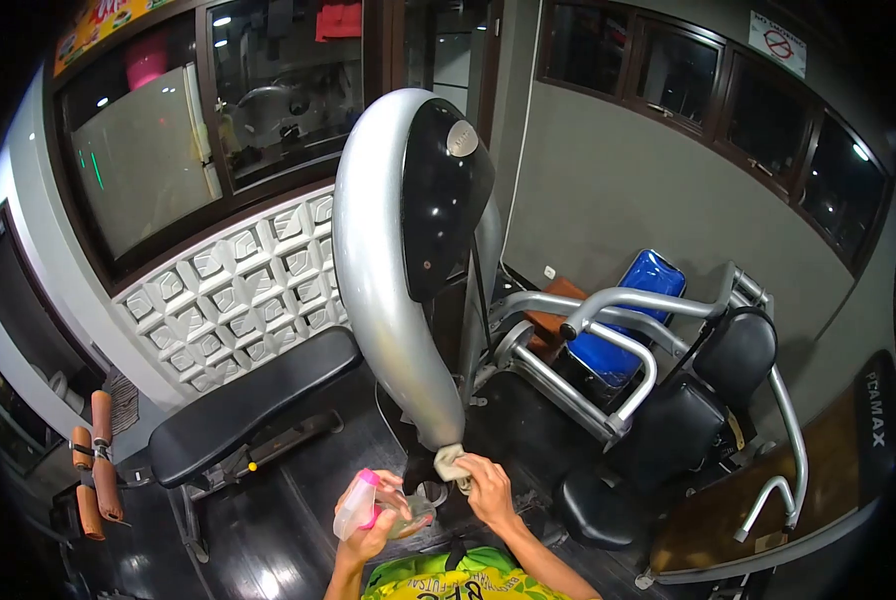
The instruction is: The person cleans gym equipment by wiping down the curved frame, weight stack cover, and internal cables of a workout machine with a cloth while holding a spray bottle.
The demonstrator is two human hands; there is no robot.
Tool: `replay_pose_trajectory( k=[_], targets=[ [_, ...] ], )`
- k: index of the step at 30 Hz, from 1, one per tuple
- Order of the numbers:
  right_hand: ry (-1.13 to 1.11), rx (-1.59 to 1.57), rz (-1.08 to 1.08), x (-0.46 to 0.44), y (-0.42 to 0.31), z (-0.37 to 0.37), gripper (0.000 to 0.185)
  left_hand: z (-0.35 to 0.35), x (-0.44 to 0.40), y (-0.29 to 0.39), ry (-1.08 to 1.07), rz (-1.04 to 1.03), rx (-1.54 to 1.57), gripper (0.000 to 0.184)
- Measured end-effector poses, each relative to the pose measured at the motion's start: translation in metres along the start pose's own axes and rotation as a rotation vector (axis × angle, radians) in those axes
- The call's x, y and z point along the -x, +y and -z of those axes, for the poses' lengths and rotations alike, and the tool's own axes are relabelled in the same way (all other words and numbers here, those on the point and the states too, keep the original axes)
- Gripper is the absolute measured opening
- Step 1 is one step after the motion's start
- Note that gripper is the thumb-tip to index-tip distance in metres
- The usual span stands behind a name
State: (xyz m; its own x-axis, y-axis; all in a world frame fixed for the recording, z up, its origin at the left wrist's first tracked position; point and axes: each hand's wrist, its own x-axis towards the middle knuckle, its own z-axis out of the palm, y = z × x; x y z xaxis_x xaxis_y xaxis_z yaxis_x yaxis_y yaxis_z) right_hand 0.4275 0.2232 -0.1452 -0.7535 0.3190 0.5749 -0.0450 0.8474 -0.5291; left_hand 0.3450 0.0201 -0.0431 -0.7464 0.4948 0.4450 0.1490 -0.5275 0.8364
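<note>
Low on the machine's silver column [393, 330], the right hand [490, 492] pressed a cloth [449, 463] in its fingers, contact apparently calling for steadiness; the left hand's [366, 543] fingers wrapped 1 pink-and-clear bottle [354, 511].

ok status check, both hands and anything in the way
Left hand gripping pink-and-clear bottle. Right hand holding cloth at lower end of silver machine frame. No obstruction seen between cloth and frame.
</note>
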Motion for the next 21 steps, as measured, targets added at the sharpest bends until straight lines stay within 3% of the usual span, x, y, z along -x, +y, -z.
replay_pose_trajectory(
  k=[2,4,6,8,10,12,13,14,16,20,21],
  targets=[
    [0.033,-0.216,-0.207,-0.011,-0.007,0.012,0.047,-0.005,0.001,0.0,-0.019,0.009,0.038,0.034],
    [0.197,-0.238,-0.191,-0.033,-0.019,0.022,0.043,-0.01,0.004,0.005,-0.028,0.019,0.071,0.037],
    [0.381,-0.266,-0.102,-0.068,-0.037,0.032,0.04,-0.014,0.005,0.017,-0.048,0.147,-0.155,0.04],
    [0.594,-0.35,-0.066,-0.104,-0.055,0.033,0.039,-0.015,0.007,0.021,-0.009,0.149,-0.203,0.035],
    [0.605,-0.279,0.009,-0.144,-0.079,0.043,0.039,-0.009,0.01,0.021,-0.131,0.061,-0.465,0.032],
    [0.435,0.031,0.235,-0.177,-0.087,0.046,0.045,-0.012,0.006,0.026,-0.167,-0.047,-0.572,0.03],
    [0.364,0.03,0.262,-0.183,-0.093,0.037,0.048,-0.017,0.003,0.03,-0.207,-0.171,-0.6,0.03],
    [0.458,-0.087,0.261,-0.179,-0.086,0.021,0.048,-0.019,0.001,0.036,-0.256,-0.291,-0.63,0.03],
    [0.45,-0.097,0.313,-0.164,-0.065,0.014,0.046,-0.022,-0.004,0.048,-0.297,-0.237,-0.662,0.029],
    [0.366,-0.138,0.23,-0.113,-0.03,0.004,0.04,-0.027,-0.014,0.044,-0.32,-0.426,-0.687,0.03],
    [0.344,-0.146,0.212,-0.103,-0.025,0.004,0.04,-0.03,-0.011,0.041,-0.226,-0.278,-0.587,0.029]
  ],
)
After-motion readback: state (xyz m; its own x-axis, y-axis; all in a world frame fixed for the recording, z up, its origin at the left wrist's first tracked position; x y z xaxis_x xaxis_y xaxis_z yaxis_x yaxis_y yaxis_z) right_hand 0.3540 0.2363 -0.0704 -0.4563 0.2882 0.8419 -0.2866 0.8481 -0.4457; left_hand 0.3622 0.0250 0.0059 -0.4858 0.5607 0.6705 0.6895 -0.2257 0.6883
